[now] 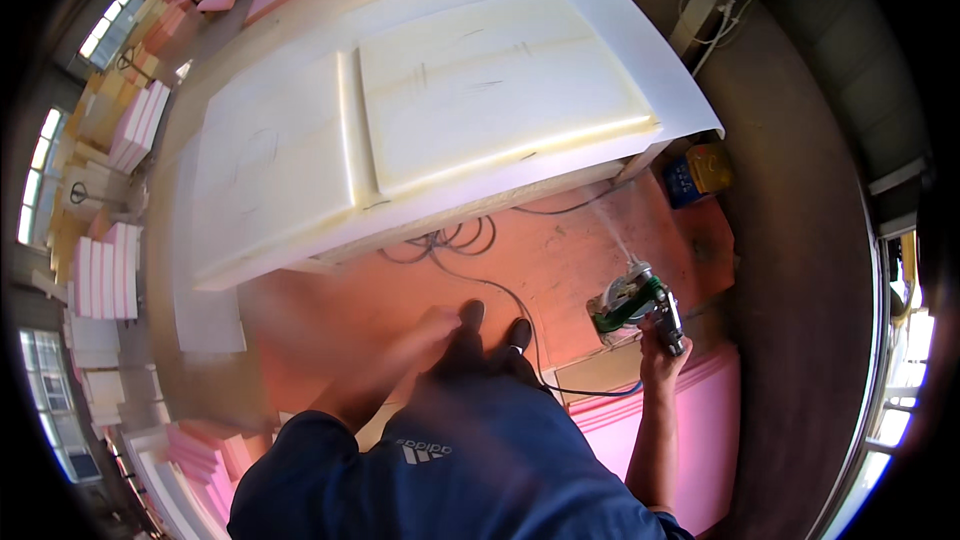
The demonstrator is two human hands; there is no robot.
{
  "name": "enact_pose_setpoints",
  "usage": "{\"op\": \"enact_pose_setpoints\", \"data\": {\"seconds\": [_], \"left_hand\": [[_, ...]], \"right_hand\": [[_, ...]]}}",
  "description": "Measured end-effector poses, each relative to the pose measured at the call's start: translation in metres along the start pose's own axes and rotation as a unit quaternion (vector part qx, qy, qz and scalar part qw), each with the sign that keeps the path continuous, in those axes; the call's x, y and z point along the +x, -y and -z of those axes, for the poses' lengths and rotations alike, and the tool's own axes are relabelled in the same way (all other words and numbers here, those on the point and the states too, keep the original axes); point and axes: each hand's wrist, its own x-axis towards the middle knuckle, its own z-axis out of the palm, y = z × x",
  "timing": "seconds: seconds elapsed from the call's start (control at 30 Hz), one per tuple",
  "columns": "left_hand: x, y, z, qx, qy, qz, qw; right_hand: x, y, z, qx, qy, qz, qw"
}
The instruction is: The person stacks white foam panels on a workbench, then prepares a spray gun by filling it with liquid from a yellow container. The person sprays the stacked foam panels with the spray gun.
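Observation:
My right hand [660,362] is wrapped round the handle of a spray gun [664,316] with a green bracket and a cup beneath its nozzle. A pale mist streams from the nozzle toward the table's near right corner. My left hand [428,332] hangs in front of my body, smeared by motion, so its fingers cannot be made out. Beyond both hands lie two cream foam slabs [490,80] [270,150], side by side with a narrow gap, on a table covered by a white sheet [660,80].
A dark hose [530,325] runs across the orange floor covering [420,285] from a coil under the table. By the table's right leg stands a blue and yellow can [700,175]. Pink foam sheets [710,420] are stacked at the lower right. More foam stacks [105,270] line the left.

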Motion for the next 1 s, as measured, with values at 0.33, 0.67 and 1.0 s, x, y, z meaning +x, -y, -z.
{"op": "enact_pose_setpoints", "data": {"seconds": [0.33,0.67,1.0], "left_hand": [[-0.010,0.022,0.017,0.177,-0.122,-0.019,0.976],[0.014,0.027,0.024,0.195,-0.071,0.058,0.976],[0.015,0.005,0.011,0.137,-0.089,0.084,0.983]], "right_hand": [[-0.012,0.044,-0.056,-0.048,0.187,0.109,0.975],[0.001,-0.010,0.012,-0.030,0.006,0.005,1.000],[0.024,-0.012,0.074,0.010,-0.130,0.007,0.991]]}}
